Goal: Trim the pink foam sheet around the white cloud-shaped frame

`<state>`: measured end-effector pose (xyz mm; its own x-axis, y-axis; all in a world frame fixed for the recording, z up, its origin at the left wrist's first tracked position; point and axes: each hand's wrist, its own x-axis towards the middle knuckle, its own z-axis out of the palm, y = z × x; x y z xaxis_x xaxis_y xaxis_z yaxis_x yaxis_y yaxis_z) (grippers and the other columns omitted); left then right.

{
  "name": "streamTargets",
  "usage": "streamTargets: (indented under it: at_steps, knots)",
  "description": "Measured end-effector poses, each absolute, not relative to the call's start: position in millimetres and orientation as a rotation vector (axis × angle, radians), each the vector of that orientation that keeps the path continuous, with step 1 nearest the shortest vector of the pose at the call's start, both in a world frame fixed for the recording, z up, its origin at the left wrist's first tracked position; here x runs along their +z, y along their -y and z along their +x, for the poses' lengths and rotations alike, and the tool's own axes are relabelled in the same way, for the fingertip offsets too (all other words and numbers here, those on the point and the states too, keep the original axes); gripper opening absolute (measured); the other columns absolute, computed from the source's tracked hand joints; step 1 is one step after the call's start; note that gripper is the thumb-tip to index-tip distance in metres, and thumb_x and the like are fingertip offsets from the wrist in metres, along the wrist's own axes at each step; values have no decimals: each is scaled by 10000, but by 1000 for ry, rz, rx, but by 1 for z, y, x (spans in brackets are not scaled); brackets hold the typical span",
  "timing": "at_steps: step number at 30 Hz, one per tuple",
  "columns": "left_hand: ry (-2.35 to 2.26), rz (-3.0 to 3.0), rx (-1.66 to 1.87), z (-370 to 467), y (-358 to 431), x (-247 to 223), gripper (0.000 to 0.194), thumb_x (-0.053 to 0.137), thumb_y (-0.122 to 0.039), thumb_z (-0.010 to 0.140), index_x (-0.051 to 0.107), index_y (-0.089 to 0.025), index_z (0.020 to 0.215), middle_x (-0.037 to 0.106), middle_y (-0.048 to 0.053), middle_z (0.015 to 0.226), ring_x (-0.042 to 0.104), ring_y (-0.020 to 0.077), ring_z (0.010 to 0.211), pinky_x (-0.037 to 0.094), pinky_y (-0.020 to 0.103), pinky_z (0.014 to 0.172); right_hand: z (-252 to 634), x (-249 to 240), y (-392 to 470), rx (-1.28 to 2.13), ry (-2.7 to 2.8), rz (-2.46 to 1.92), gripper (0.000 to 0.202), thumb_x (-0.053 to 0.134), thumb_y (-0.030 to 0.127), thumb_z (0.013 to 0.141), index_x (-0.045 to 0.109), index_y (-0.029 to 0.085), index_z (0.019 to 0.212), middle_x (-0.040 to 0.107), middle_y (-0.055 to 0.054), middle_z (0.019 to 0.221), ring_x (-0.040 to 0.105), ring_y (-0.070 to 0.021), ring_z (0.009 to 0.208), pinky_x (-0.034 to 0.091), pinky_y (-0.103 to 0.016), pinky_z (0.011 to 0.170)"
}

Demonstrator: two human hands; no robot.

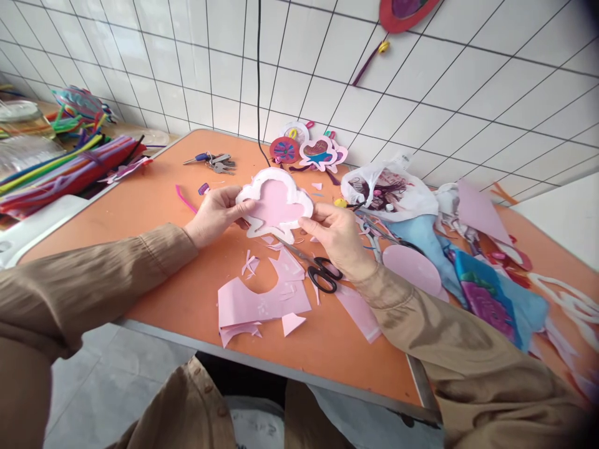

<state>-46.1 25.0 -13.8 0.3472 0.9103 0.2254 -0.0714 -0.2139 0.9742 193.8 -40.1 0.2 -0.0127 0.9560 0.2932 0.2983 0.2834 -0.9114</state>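
Between my two hands is a pink paper cutout with a raised white border [276,206], scalloped at the top and pointed below. My left hand [218,215] pinches its left edge, thumb on the front. On the opposite edge my right hand [339,234] grips it, thumb also in front. The cutout is held above the table, tilted toward me. Black-handled scissors [322,274] lie just below, their blades partly under the cutout's lower edge. Pink paper scraps [262,302] are scattered nearer to me.
Keys [219,162] lie at the back left of the orange table [163,293]. Finished-looking ornaments [318,153] lean near the tiled wall. A white plastic bag [412,193], a pink paper oval [412,268] and blue fabric [486,293] crowd the right. Pipe cleaners [79,168] are piled at left.
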Motion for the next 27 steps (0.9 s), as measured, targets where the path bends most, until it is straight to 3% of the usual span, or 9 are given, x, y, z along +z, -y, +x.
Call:
streamTargets:
  at_steps: [8, 19, 27]
  knots:
    - [-784, 1524, 1100, -46, -26, -13, 714, 957, -782, 617, 680, -145, 783, 659, -4, 667, 655, 118, 530, 587, 204, 479, 192, -4, 37, 907, 1508, -1166, 210, 777, 396, 752, 771, 195, 812, 779, -32, 780, 720, -198, 751, 586, -317, 691]
    - [-787, 1449, 1100, -47, -28, -21, 769, 760, -926, 729, 666, -170, 831, 694, 39, 631, 692, 170, 522, 544, 244, 483, 190, -11, 33, 1069, 1242, -1184, 238, 864, 393, 622, 770, 206, 733, 748, -4, 683, 607, -134, 591, 479, -273, 572]
    - [-790, 1522, 1104, -48, -26, -18, 779, 637, -954, 801, 641, -175, 781, 691, 62, 663, 705, 208, 606, 614, 314, 611, 191, -9, 33, 1053, 1229, -1192, 273, 866, 424, 621, 762, 198, 732, 739, 0, 675, 578, -115, 575, 482, -265, 569]
